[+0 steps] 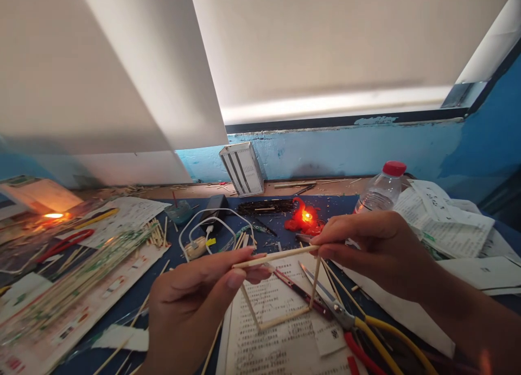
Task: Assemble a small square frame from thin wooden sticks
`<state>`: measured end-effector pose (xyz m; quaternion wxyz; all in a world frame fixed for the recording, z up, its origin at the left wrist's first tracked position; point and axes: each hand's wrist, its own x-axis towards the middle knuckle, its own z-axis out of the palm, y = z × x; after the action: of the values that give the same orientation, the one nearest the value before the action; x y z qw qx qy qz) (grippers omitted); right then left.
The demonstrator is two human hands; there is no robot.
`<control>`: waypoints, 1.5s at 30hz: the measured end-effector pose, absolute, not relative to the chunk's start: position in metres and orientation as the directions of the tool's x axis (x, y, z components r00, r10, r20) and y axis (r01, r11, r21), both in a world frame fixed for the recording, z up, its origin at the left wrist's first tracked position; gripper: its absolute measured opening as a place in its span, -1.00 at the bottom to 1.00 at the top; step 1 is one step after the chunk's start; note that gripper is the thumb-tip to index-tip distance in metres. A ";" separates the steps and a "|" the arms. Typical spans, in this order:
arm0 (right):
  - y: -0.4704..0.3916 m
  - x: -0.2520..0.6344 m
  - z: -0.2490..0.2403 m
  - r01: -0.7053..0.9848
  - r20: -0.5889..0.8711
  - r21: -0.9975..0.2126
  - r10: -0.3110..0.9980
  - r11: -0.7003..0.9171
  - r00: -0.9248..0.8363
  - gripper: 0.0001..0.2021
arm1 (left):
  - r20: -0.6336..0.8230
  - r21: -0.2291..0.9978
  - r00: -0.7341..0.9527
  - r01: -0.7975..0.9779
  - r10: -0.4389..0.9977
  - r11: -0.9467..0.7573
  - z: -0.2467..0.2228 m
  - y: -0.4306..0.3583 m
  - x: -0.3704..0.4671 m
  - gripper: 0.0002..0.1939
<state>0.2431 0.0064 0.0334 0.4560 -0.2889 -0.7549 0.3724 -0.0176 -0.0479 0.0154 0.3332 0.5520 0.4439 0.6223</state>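
Note:
A small square frame of thin wooden sticks is held up above a printed paper sheet. My left hand pinches the frame's upper left corner between thumb and fingers. My right hand pinches its upper right corner. The top stick runs between the two hands, and the lower sticks hang below. A lit red candle burns just beyond the hands.
Scissors with yellow and red handles lie under my right forearm. A clear bottle with a red cap stands right. Packets of sticks lie left, near red scissors and another flame. A white cable lies centre.

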 end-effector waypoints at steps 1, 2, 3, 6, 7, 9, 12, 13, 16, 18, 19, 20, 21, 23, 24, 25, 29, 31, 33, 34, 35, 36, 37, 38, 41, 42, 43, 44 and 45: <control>0.007 0.243 0.033 0.095 0.481 -0.823 0.776 0.560 -0.408 -0.80 | 0.397 0.918 -0.162 0.054 0.903 -0.394 0.015 -0.048 -0.018 -0.86; 0.007 0.242 0.033 0.090 0.486 -0.822 0.777 0.562 -0.401 -0.80 | 0.401 0.915 -0.155 0.032 0.903 -0.402 0.014 -0.048 -0.018 -0.84; 0.008 0.242 0.033 0.086 0.488 -0.823 0.778 0.561 -0.396 -0.80 | 0.403 0.914 -0.148 0.018 0.903 -0.405 0.014 -0.047 -0.019 -0.83; 0.008 0.241 0.033 0.089 0.480 -0.827 0.780 0.555 -0.401 -0.82 | 0.394 0.919 -0.150 0.046 0.907 -0.391 0.013 -0.046 -0.020 -0.86; 0.008 0.240 0.032 0.094 0.477 -0.827 0.780 0.555 -0.405 -0.82 | 0.387 0.922 -0.158 0.064 0.908 -0.382 0.013 -0.045 -0.020 -0.88; 0.007 0.240 0.032 0.098 0.480 -0.823 0.777 0.559 -0.406 -0.81 | 0.384 0.923 -0.177 0.086 0.906 -0.374 0.013 -0.044 -0.019 -0.91; 0.005 0.240 0.031 0.096 0.491 -0.817 0.773 0.569 -0.401 -0.78 | 0.379 0.926 -0.195 0.080 0.905 -0.370 0.012 -0.045 -0.018 -0.91; 0.005 0.240 0.031 0.103 0.491 -0.816 0.775 0.569 -0.397 -0.79 | 0.375 0.927 -0.197 0.081 0.906 -0.366 0.012 -0.045 -0.017 -0.91; 0.003 0.238 0.032 0.137 0.477 -0.819 0.793 0.558 -0.378 -0.86 | 0.393 0.919 -0.197 0.128 0.898 -0.374 0.013 -0.046 -0.017 -0.89; 0.002 0.236 0.032 0.142 0.471 -0.824 0.802 0.549 -0.367 -0.90 | 0.438 0.896 -0.194 0.179 0.878 -0.407 0.014 -0.047 -0.017 -0.85; 0.002 0.236 0.031 0.138 0.469 -0.828 0.806 0.543 -0.362 -0.91 | 0.464 0.881 -0.192 0.201 0.865 -0.428 0.014 -0.047 -0.017 -0.84; 0.002 0.235 0.031 0.132 0.468 -0.831 0.808 0.540 -0.358 -0.92 | 0.485 0.868 -0.191 0.221 0.854 -0.444 0.014 -0.047 -0.017 -0.83; 0.002 0.235 0.031 0.128 0.466 -0.835 0.811 0.536 -0.355 -0.92 | 0.500 0.858 -0.189 0.237 0.845 -0.455 0.014 -0.047 -0.017 -0.83; 0.003 0.235 0.030 0.124 0.464 -0.839 0.815 0.530 -0.348 -0.91 | 0.513 0.849 -0.183 0.249 0.838 -0.466 0.013 -0.048 -0.017 -0.86; 0.003 0.235 0.030 0.122 0.465 -0.839 0.815 0.530 -0.346 -0.90 | 0.510 0.852 -0.179 0.237 0.841 -0.466 0.013 -0.048 -0.017 -0.88; 0.004 0.235 0.030 0.118 0.467 -0.839 0.814 0.531 -0.347 -0.89 | 0.501 0.860 -0.174 0.208 0.848 -0.465 0.012 -0.049 -0.017 -0.90; 0.005 0.236 0.030 0.083 0.479 -0.839 0.802 0.538 -0.357 -0.86 | 0.428 0.902 -0.160 0.014 0.889 -0.432 0.010 -0.051 -0.017 -0.80; 0.005 0.237 0.030 0.077 0.485 -0.837 0.799 0.542 -0.355 -0.83 | 0.412 0.906 -0.150 -0.039 0.899 -0.422 0.010 -0.050 -0.018 -0.81; 0.005 0.236 0.031 0.090 0.490 -0.830 0.796 0.551 -0.355 -0.83 | 0.439 0.894 -0.133 -0.034 0.888 -0.447 0.009 -0.048 -0.019 -0.85; 0.005 0.236 0.031 0.101 0.491 -0.826 0.796 0.554 -0.354 -0.84 | 0.461 0.884 -0.128 -0.017 0.878 -0.467 0.009 -0.046 -0.020 -0.87; 0.005 0.236 0.031 0.109 0.490 -0.824 0.797 0.556 -0.353 -0.86 | 0.482 0.874 -0.124 0.001 0.868 -0.485 0.008 -0.045 -0.020 -0.88; 0.005 0.235 0.032 0.115 0.489 -0.824 0.798 0.555 -0.353 -0.87 | 0.497 0.866 -0.120 0.012 0.859 -0.499 0.008 -0.044 -0.021 -0.88; 0.005 0.235 0.032 0.118 0.486 -0.825 0.800 0.553 -0.351 -0.88 | 0.506 0.861 -0.118 0.022 0.854 -0.507 0.008 -0.043 -0.021 -0.89; 0.005 0.235 0.032 0.119 0.484 -0.826 0.802 0.551 -0.349 -0.89 | 0.509 0.860 -0.118 0.030 0.852 -0.510 0.007 -0.043 -0.022 -0.89; 0.005 0.235 0.031 0.109 0.484 -0.826 0.796 0.552 -0.363 -0.88 | 0.491 0.870 -0.114 0.025 0.864 -0.492 0.008 -0.044 -0.022 -0.89; 0.005 0.236 0.031 0.106 0.485 -0.825 0.792 0.555 -0.369 -0.86 | 0.474 0.879 -0.119 0.012 0.872 -0.476 0.008 -0.045 -0.022 -0.86; 0.006 0.236 0.031 0.103 0.488 -0.824 0.789 0.558 -0.373 -0.85 | 0.452 0.890 -0.127 -0.007 0.883 -0.457 0.009 -0.046 -0.023 -0.83; 0.006 0.237 0.030 0.102 0.489 -0.823 0.788 0.559 -0.374 -0.83 | 0.431 0.899 -0.130 -0.027 0.893 -0.438 0.009 -0.047 -0.023 -0.80; 0.006 0.237 0.030 0.104 0.490 -0.822 0.789 0.559 -0.371 -0.82 | 0.418 0.904 -0.131 -0.037 0.899 -0.426 0.010 -0.048 -0.023 -0.79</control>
<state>0.2368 0.0059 0.0301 0.4741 -0.2997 -0.7449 0.3612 -0.0231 -0.0478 0.0098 0.3647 0.5492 0.3925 0.6413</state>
